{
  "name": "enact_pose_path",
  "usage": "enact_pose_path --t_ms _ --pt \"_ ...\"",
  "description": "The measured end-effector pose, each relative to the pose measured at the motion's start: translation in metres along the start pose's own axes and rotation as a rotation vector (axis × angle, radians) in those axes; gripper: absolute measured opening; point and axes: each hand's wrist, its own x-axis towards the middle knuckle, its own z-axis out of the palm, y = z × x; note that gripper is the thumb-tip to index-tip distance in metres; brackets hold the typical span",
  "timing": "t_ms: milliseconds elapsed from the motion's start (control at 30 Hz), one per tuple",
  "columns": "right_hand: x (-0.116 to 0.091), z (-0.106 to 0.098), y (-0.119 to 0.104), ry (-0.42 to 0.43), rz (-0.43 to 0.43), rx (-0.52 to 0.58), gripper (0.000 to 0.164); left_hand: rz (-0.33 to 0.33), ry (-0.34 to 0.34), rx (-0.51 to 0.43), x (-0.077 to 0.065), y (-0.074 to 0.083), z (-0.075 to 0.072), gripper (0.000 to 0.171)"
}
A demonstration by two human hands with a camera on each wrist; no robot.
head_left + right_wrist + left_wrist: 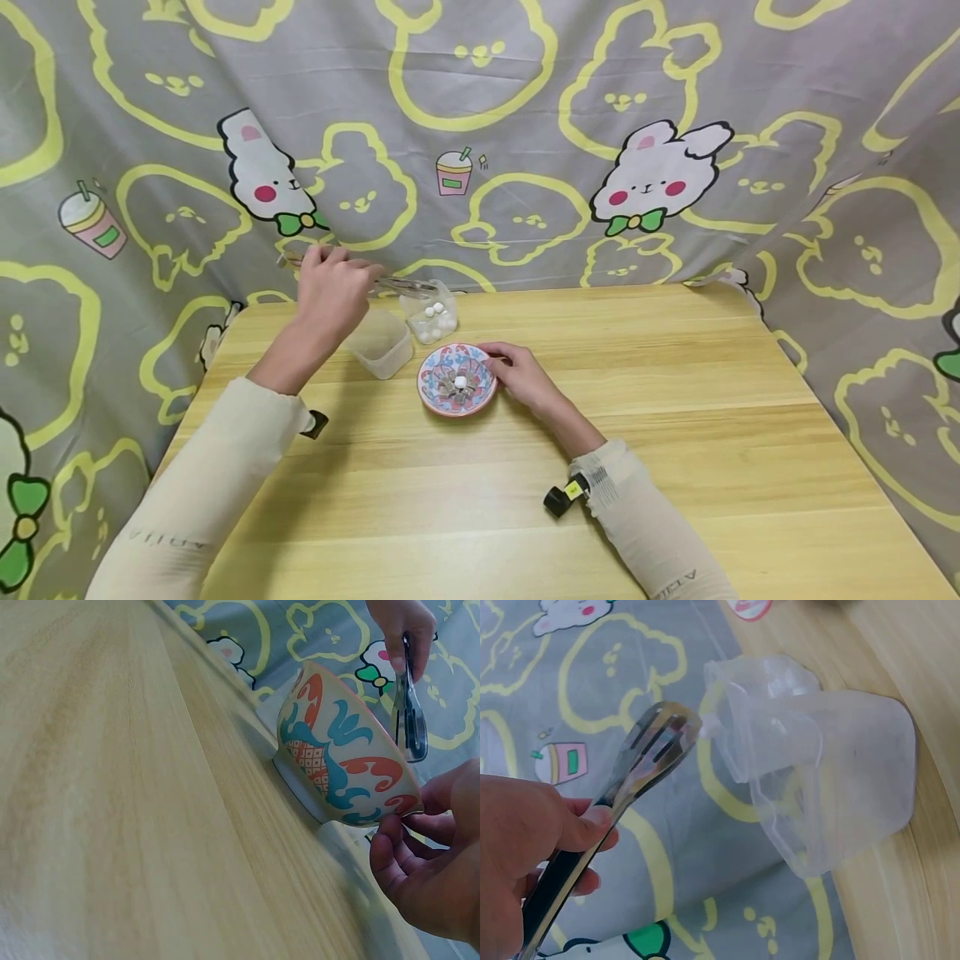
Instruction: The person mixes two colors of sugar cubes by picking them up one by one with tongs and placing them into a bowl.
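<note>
Tongs (405,287) of shiny metal are gripped by the left hand (333,287), its fingers and thumb curled round them, and their slotted tips are held over the farther clear container (447,295), in which several white balls (429,312) can be seen lying. Whether a ball is pinched between the tips cannot be told: a small white shape (709,726) is shown right by them in the left wrist view, but it may belong to what lies behind. The nearer clear container (390,362) is placed just beside the farther one, toward the left, and its contents, if any, cannot be made out. The rim of the patterned bowl (438,367) is pinched on its right side between thumb and fingers of the right hand (521,375), so the bowl seems to be steadied where it is set on the wooden table (637,458). Inside it, one white ball (461,382) is seen resting amid grey-brown pieces (460,397). By this, the work may be judged partly done: the grey-brown pieces and one ball are in the bowl, while several balls are left in the farther container; how many of those are wanted cannot be judged
</note>
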Motion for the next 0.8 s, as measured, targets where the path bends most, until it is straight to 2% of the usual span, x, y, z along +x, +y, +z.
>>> enact_pose_path --t_ms 200,333,500,800 --pt "0.0 0.0 -0.001 -0.001 0.004 -0.002 0.035 0.017 0.109 -0.037 -0.01 0.001 -0.007 0.041" --pt "0.001 0.0 0.0 -0.002 0.007 0.0 0.035 0.03 0.162 -0.067 -0.018 0.004 -0.012 0.03" --pt "0.0 0.0 -0.001 -0.001 0.016 0.006 0.035 0.014 0.154 -0.138 -0.03 0.009 -0.018 0.019" --pt "0.0 0.001 -0.002 0.002 0.017 0.012 0.035 0.015 0.153 -0.18 -0.046 0.02 -0.021 0.017"
